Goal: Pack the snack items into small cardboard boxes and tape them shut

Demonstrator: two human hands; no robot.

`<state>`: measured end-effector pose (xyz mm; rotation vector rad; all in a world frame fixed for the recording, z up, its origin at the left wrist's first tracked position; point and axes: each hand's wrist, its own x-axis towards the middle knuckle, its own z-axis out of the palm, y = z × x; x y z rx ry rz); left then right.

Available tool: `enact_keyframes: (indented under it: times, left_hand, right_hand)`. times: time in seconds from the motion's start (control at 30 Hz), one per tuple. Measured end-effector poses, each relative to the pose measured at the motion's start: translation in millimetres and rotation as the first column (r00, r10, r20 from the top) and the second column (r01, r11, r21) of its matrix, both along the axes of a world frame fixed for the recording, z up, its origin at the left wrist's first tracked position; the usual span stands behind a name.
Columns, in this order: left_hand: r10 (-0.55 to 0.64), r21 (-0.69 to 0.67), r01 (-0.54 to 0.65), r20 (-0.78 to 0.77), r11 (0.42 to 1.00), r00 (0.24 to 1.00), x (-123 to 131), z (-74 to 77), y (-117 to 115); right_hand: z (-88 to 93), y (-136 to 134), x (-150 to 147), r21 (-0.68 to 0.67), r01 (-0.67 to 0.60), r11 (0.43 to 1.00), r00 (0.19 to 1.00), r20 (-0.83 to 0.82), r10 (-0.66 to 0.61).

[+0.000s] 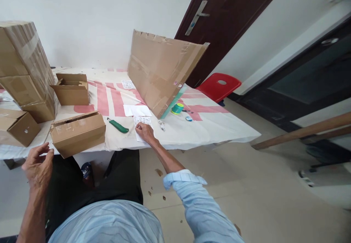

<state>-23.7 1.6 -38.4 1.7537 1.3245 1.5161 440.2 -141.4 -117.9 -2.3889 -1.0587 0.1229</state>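
My right hand (pixel 145 132) reaches out to the table and rests on a white sheet of printed labels (pixel 142 120), its fingers curled down on the paper. A green utility knife (pixel 118 126) lies just left of that sheet. My left hand (pixel 38 166) hovers in the air below the table edge, fingers loosely bent and apart, holding nothing. It is nearest to a small closed cardboard box (pixel 78 133) at the table's front edge.
A cloth-covered table (pixel 219 126) carries a tall taped carton stack (pixel 26 67), an open small box (pixel 71 88), another box (pixel 18 126), a leaning cardboard sheet (pixel 161 71), a green tape roll (pixel 177 108) and white paper (pixel 137 110). Red stool (pixel 219 85) and dark door (pixel 219 19) behind.
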Motion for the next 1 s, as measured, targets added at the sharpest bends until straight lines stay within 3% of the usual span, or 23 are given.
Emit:
enact_keyframes:
  times: [0.1, 0.17, 0.27, 0.4, 0.77, 0.9, 1.0]
  left_hand:
    - [-0.048, -0.019, 0.049, 0.039, 0.999, 0.998, -1.3, 0.2, 10.5]
    - [-0.158, -0.045, 0.164, 0.107, 0.986, 0.982, -1.3, 0.1, 20.9]
    - [-0.35, -0.124, 0.368, 0.144, 0.922, 0.926, 1.1, 0.2, 35.9]
    - [-0.488, -0.255, 0.494, 0.092, 0.831, 0.868, 8.9, 3.2, 46.1]
    - [-0.56, -0.277, 0.545, 0.029, 0.791, 0.828, 18.2, 0.2, 56.2]
    - [-0.652, -0.241, 0.643, 0.054, 0.727, 0.756, 7.5, -7.0, 43.3]
    - [-0.675, -0.215, 0.665, 0.035, 0.715, 0.737, -0.6, -11.2, 33.7]
  right_hand:
    - [-1.2, -0.1, 1.4, -0.001, -0.012, 1.0, 1.0, 0.0, 0.012]
    - [-1.8, 0.3, 2.4, -0.002, -0.022, 1.0, 1.0, -0.008, 0.022]
    - [-1.4, 0.6, 3.5, 0.007, -0.039, 0.999, 0.999, -0.031, 0.039]
    - [0.8, -4.1, 4.1, 0.058, -0.072, 0.996, 0.994, -0.074, 0.076]
    - [1.6, -24.3, -7.1, 0.306, 0.001, 0.952, 0.977, -0.201, 0.064]
    - [11.9, -19.1, -27.0, 0.412, -0.035, 0.91, 0.973, -0.193, 0.125]
    - [30.3, -11.6, -51.3, 0.475, -0.09, 0.875, 0.964, -0.178, 0.196]
